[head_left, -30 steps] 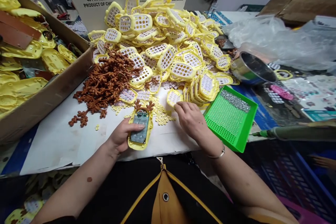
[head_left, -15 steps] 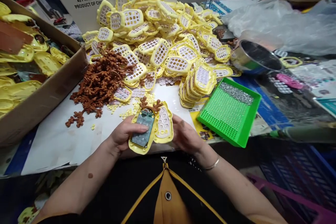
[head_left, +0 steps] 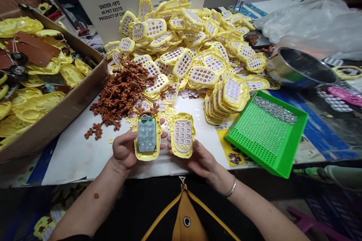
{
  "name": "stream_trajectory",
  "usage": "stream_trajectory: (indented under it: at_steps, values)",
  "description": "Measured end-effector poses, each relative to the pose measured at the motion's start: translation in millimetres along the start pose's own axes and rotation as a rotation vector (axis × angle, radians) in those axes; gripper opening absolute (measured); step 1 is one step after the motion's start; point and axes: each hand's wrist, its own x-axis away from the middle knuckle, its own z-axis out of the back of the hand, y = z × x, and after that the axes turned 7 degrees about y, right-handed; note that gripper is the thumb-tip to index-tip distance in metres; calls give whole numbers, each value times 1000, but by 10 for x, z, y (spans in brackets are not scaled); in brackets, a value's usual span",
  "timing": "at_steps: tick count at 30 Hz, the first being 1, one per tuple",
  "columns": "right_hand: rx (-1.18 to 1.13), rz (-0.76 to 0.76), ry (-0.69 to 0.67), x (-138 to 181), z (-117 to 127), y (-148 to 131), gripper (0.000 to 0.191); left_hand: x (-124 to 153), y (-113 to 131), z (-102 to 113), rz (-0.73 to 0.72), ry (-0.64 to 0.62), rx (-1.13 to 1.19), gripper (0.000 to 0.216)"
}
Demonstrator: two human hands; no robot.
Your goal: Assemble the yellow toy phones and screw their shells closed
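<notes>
My left hand [head_left: 125,150] is closed around a yellow plastic toy phone shell [head_left: 147,156]. A circuit board [head_left: 146,134] lies inside it, and brown antlers [head_left: 149,108] stick out at its top. In my right hand [head_left: 202,160] is the other shell half [head_left: 183,135], its inner side facing me, with a pale keypad and small yellow pieces in it. The two halves are held side by side, with a narrow gap between them, over the white table sheet [head_left: 93,162].
A heap of yellow shells [head_left: 183,60] and a pile of brown antlers [head_left: 118,94] lie behind my hands. A green tray [head_left: 263,143] holding screws and a metal bowl [head_left: 302,67] are right; a carton of yellow parts [head_left: 70,98] is left. Stacked shells [head_left: 223,99] stand near the tray.
The two shell halves overlapped before; now they are apart. My right hand has taken hold of the keypad half, and the circuit board half is turned more upright. The view has shifted.
</notes>
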Motion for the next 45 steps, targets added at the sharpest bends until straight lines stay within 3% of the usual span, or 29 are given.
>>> stream_trajectory:
  at_steps: [4,8,15,24,28,34,39,42,45]
  values:
    - [0,28,4,-39,-77,12,58,-79,-20,-35,20,12,30,66]
    - [62,79,18,-82,-217,31,55,-174,-65,-82,41,61,26,55]
    - [128,145,46,-199,-380,149,65,-186,-229,-176,-170,197,40,44]
    - [111,147,99,-266,-439,289,79,-202,-353,-245,-329,239,-291,57]
    - [143,176,82,-265,-419,322,74,-204,-359,-227,-377,217,-458,61]
    - [175,228,51,-241,-393,339,67,-176,-301,-258,-275,127,-440,66]
    - [234,163,-53,-205,-336,275,57,-166,-193,-187,-221,133,-332,63]
    - [453,141,-162,-147,-296,227,47,-167,-137,-136,-61,136,-238,57]
    - [803,277,-152,-77,-295,175,43,-158,-150,-146,-55,209,-170,56]
